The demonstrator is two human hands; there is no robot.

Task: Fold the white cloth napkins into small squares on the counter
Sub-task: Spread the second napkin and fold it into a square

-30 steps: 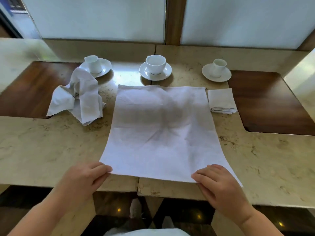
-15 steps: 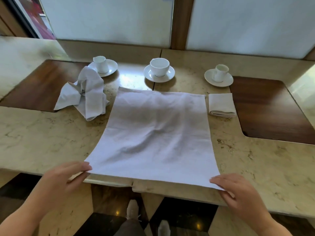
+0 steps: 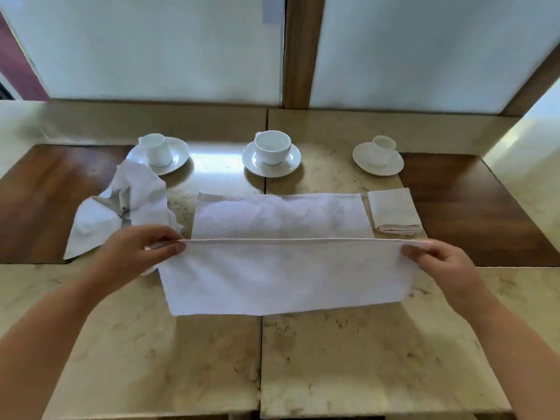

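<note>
**Halfway Up: First Fold on the Big Napkin**

On the marble counter [image 3: 363, 353], biggest first: one wide white napkin [image 3: 281, 277], spread out flat at the far half, lifted up at the near half. Near edge pulled tight like a string between two hands, held up over the middle of the cloth. Looks like the first fold, only part way over. Edge not yet laid down on the far edge.

Next in size: a crumpled napkin [image 3: 127, 204] on the left, all bunched up, just beside a cup. Not folded at all.

Then the left hand [image 3: 133, 256], pinching the left corner with thumb and fingers. Same for the right hand [image 3: 439, 262], pinching the right corner.

Then three white cups on saucers [image 3: 272, 159] in a row at the back.

Smallest: one folded napkin [image 3: 394, 212] on the right, already a neat little square. Done.

So probably: one finished, one just started, one waiting. Still lots left, more folds needed to make this big one small.
</note>
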